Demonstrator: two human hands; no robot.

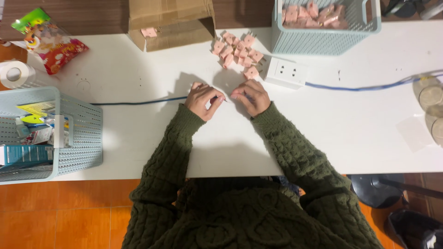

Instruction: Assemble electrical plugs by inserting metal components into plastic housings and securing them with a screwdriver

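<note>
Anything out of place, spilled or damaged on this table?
Mostly tidy. One small pink piece lies apart in the open cardboard box, away from the loose pink pile beside the power strip. Both hands work nearby.

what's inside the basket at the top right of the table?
The pale blue basket holds a heap of small pink pieces, like the loose pile on the table. Anything beneath the top layer is hidden.
</note>
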